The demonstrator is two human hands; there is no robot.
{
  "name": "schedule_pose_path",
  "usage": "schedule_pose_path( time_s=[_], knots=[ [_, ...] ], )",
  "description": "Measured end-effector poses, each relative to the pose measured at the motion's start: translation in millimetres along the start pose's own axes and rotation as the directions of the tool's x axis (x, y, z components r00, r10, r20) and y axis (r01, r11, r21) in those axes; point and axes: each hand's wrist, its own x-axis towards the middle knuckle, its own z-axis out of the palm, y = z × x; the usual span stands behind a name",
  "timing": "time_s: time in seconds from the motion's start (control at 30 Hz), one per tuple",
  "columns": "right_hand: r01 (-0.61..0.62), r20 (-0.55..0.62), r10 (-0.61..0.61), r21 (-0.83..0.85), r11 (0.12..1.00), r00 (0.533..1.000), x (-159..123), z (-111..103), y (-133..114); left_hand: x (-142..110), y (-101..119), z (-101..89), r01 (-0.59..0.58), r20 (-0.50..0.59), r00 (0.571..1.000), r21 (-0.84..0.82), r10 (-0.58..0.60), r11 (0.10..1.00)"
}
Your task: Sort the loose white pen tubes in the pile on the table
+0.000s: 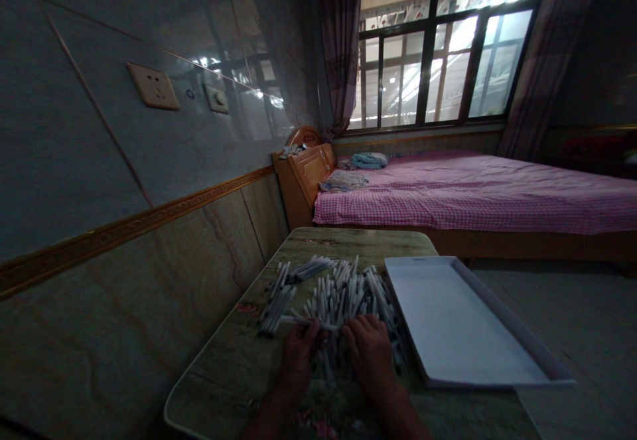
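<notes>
A slim white pen (pixel 329 326) lies crosswise between my two hands. My left hand (pixel 298 350) pinches it with thumb and fingers. At its right end the fingers of my right hand (pixel 369 344) are closed, with their tips partly hidden. Just beyond my hands spreads a loose pile of similar white pens (pixel 343 291), some with dark ends. Smaller groups of pens lie to the left, one bunch (pixel 277 310) near my left hand and another bunch (pixel 311 269) farther back. The dim light hides the pens' fine details.
All this lies on a patterned table (pixel 223 373) with rounded corners. A shallow white tray (pixel 468 327) rests at the right, overhanging the table's edge. A tiled wall (pixel 199 261) runs along the left. Behind the table stands a bed (pixel 448 191) with a pink checked cover.
</notes>
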Motion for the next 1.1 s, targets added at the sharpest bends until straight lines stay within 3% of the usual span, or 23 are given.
schedule_pose_path(
  time_s=[0.23, 0.4, 0.5, 0.8, 1.1],
  knots=[
    [0.025, -0.018, -0.024, 0.077, 0.997, 1.0, 1, -2, -2, 2, -1, -0.9, -0.006, -0.014, 1.0, -0.019, 0.006, 1.0],
    [0.003, -0.018, -0.003, -0.018, 1.0, 1.0, 1, 0, -2, 2, -2, -1.1, -0.002, -0.015, 1.0, -0.013, 0.002, 1.0],
    [0.03, -0.018, -0.03, 0.012, 0.999, 0.999, 1, 3, 0, 2, -4, -1.8, -0.008, -0.04, 0.999, -0.001, 0.007, 1.0],
    [0.08, -0.124, -0.068, 0.091, 0.993, 0.99, 2, 2, 0, 2, -1, -3.2, -0.044, -0.112, 0.993, -0.063, 0.037, 0.997],
    [0.119, 0.035, -0.117, -0.043, 0.992, 0.992, -2, 10, -5, 6, -3, -7.3, -0.08, -0.194, 0.979, -0.078, 0.063, 0.994]
  ],
)
